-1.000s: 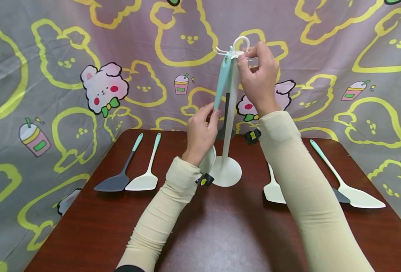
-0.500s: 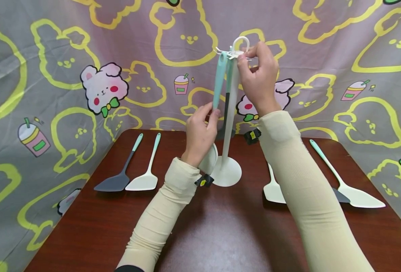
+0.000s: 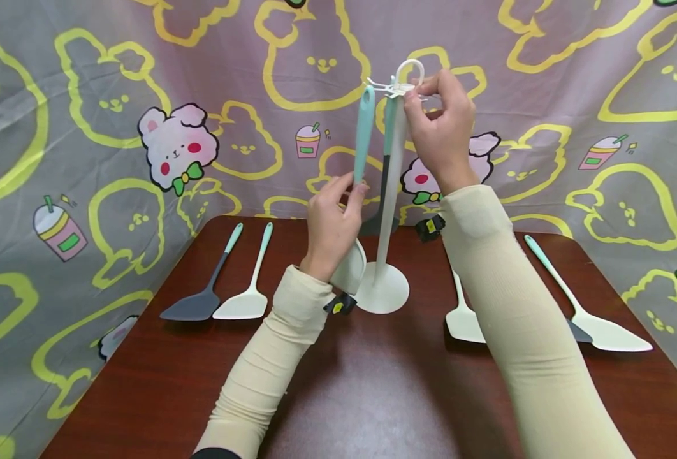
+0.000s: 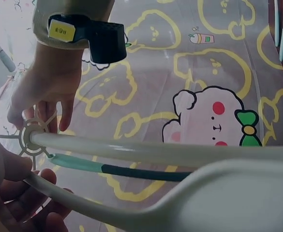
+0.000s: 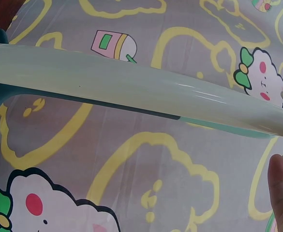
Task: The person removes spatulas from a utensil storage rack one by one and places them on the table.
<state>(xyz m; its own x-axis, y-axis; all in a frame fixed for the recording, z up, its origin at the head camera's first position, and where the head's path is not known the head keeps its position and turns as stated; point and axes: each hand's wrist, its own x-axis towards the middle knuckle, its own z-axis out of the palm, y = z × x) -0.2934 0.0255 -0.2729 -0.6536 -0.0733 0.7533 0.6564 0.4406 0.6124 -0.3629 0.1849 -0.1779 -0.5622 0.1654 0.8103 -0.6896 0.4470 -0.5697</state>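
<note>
My left hand pinches a spatula by its mint handle, holding it upright. Its white head is partly behind my wrist, and the handle's holed top is beside the left prongs of a white utensil stand. With thumb and fingers, my right hand grips the stand's top near the loop. A dark grey spatula with a mint handle hangs on the stand behind the pole. In the left wrist view, the held spatula runs below the pole, and the pronged hook ring shows at the pole's end.
On the table at left lie a grey spatula and a white spatula. At right lie a white spatula, another white spatula and a grey one, partly hidden by my sleeve. A patterned cloth stands behind.
The held spatula's handle top has moved left, away from the stand's pole and prongs, with my left hand shifting slightly left. My right hand keeps its grip on the stand's top.
</note>
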